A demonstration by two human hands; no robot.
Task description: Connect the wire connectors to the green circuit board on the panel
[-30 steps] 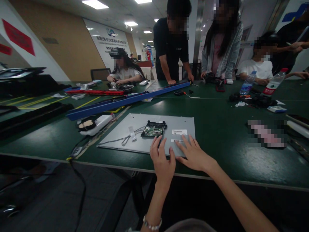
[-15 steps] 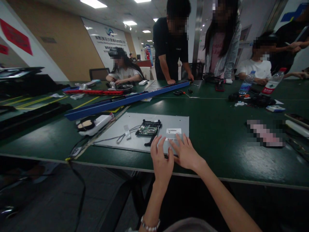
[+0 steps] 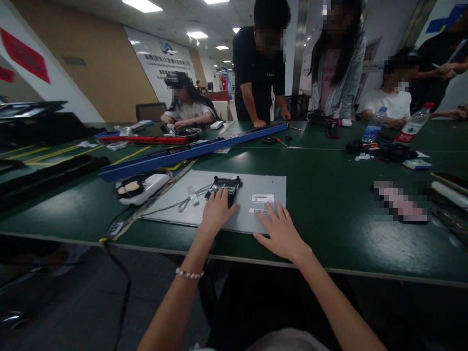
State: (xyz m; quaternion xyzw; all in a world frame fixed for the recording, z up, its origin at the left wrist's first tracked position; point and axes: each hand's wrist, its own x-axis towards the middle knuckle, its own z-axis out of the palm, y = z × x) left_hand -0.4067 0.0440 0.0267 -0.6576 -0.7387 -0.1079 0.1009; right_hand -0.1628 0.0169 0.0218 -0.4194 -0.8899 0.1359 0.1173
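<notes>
A flat silver-grey metal panel [image 3: 243, 222] lies on the green table in front of me. On it sits a circuit board in a black frame [image 3: 227, 182], with thin grey cables [image 3: 187, 201] running off to the left under a strip of tape. My left hand [image 3: 218, 209] rests over the near part of the board, fingers stretched forward and thumb out to the side; it covers part of the frame. At the panel's near right corner lies my right hand [image 3: 283, 233], fingers spread beside two white labels [image 3: 262, 198].
A long blue bar [image 3: 193, 153] crosses the table behind the panel. Left of the panel are a white device with a black round part [image 3: 146, 189] and a black cable. A pink phone-like object [image 3: 402, 202] and two bottles [image 3: 375, 124] stand right. Several people are around the table.
My left hand has moved left from beside the right hand onto the circuit board, which has shifted slightly. My right hand has stayed at the panel's corner.
</notes>
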